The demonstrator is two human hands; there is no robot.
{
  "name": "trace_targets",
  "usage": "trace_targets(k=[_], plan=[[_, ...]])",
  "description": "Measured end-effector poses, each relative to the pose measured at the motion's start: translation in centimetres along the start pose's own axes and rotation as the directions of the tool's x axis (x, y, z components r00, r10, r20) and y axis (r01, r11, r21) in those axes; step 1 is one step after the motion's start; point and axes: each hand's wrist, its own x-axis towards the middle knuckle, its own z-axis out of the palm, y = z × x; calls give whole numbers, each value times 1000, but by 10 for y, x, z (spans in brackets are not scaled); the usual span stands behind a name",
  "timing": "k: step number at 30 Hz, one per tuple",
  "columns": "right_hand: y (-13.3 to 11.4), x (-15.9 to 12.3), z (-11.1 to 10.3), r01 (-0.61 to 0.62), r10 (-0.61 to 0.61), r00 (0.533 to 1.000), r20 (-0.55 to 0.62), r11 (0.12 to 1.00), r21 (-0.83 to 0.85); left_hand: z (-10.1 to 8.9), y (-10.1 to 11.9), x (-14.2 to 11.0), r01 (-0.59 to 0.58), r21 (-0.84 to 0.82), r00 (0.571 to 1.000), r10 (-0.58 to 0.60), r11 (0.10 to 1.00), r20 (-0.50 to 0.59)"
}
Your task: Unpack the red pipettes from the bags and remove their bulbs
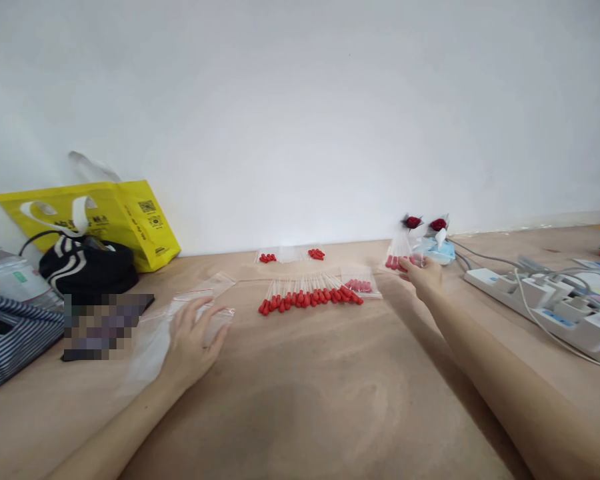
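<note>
My right hand (424, 273) pinches a filled bag (398, 247) right of the red sticks (307, 297); likely light, slippery, best taken by an edge; my left hand (190, 341), fingers spread, is over clear bags (151, 343) left of them.

Both bare forearms angle forward over the table (300, 400). The left hand (193, 343) is palm down, its fingers spread and slightly bent, thumb apart. The right arm extends further, bringing the right hand (421, 272) nearer the far edge, fingers and thumb drawn together.
</note>
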Motion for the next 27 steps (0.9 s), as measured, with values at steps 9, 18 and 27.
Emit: trace_targets(k=[9, 18, 27], plan=[[-50, -100, 38, -237, -283, 298, 912, 903, 358, 6, 55, 16, 82, -529, 980, 29, 845, 198], [-42, -134, 73, -187, -304, 261, 916, 915, 357, 8, 93, 19, -39, -777, 792, 494, 629, 359], [-18, -135, 43, 108, -328, 527, 784, 941, 321, 7, 93, 17, 156, -684, 798, 317, 713, 513]])
